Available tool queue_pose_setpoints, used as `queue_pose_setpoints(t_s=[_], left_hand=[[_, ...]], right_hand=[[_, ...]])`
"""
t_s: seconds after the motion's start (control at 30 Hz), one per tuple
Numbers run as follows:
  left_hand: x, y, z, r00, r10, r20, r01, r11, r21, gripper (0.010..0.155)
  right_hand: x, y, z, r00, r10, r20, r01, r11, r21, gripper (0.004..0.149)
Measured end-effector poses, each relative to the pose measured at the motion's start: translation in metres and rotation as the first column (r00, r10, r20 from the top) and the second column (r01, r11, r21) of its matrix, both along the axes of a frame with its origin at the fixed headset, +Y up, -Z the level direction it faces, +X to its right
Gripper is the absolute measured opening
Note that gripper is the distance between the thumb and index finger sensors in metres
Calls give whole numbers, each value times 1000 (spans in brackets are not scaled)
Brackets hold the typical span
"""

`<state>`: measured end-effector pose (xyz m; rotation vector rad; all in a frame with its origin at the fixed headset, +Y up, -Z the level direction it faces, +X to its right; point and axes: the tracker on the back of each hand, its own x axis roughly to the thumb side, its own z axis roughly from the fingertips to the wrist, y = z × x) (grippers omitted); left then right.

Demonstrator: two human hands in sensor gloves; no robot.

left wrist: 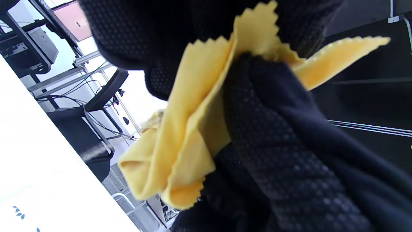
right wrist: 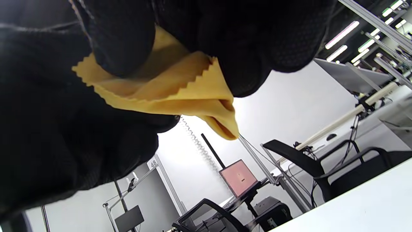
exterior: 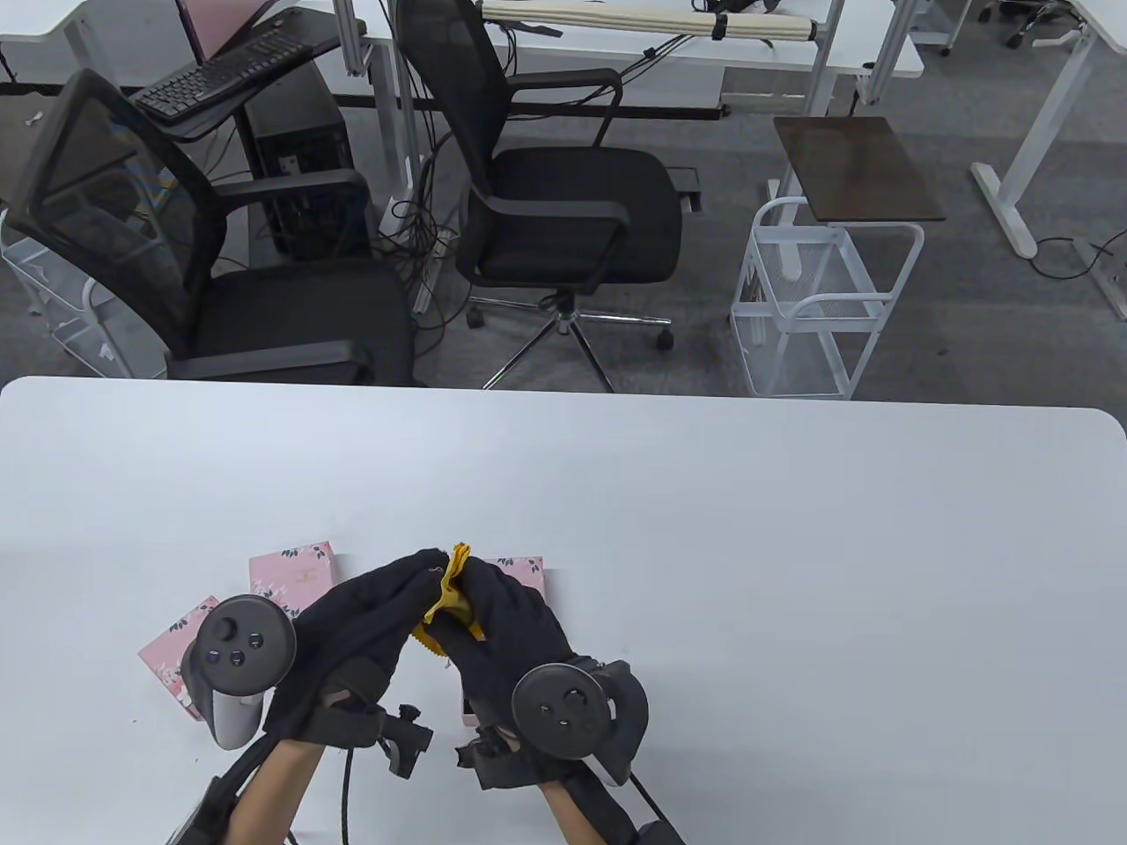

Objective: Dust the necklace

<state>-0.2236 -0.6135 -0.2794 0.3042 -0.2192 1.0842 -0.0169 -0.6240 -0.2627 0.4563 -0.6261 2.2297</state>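
Note:
Both black-gloved hands meet above the table's near edge. My right hand (exterior: 471, 585) pinches a yellow cloth (exterior: 447, 597) with zigzag edges, folded between its fingers (right wrist: 122, 42). My left hand (exterior: 421, 574) closes against the cloth from the left, fingertips together. In the right wrist view, a thin silver necklace chain (right wrist: 197, 143) hangs down from under the left fingertips and the cloth (right wrist: 180, 90). The left wrist view shows the cloth (left wrist: 190, 129) bunched between the two gloves. The rest of the necklace is hidden inside the cloth and hands.
Three pink flowered boxes lie on the white table (exterior: 704, 528) under and beside the hands: one at the left (exterior: 174, 656), one behind the left hand (exterior: 290, 572), one behind the right hand (exterior: 524, 568). Office chairs and a white wire cart (exterior: 819, 308) stand beyond the far edge.

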Motion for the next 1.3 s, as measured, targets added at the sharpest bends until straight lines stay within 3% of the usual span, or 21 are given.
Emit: queue_pose_setpoints(t_s=[0.37, 0.57, 0.83, 0.97, 1.13, 1.3], left_hand=[[17, 5, 9, 996, -69, 63, 67, 997, 21, 40], [16, 7, 11, 996, -45, 80, 45, 999, 9, 40], [15, 7, 11, 998, -28, 61, 27, 999, 25, 40], [14, 7, 11, 998, -22, 51, 21, 1000, 22, 39], [21, 7, 12, 990, -139, 30, 137, 989, 48, 39], [17, 9, 10, 984, -169, 49, 170, 985, -19, 40]], right_hand=[[5, 2, 3, 989, -26, 147, 20, 999, 39, 55], [8, 3, 1, 990, -98, 100, 97, 995, 22, 45], [6, 2, 3, 992, -78, 99, 73, 996, 53, 43], [6, 3, 3, 992, -92, 88, 89, 995, 36, 51], [6, 0, 2, 988, -45, 145, 39, 998, 46, 51], [3, -5, -1, 988, -60, 145, 61, 998, -1, 45]])
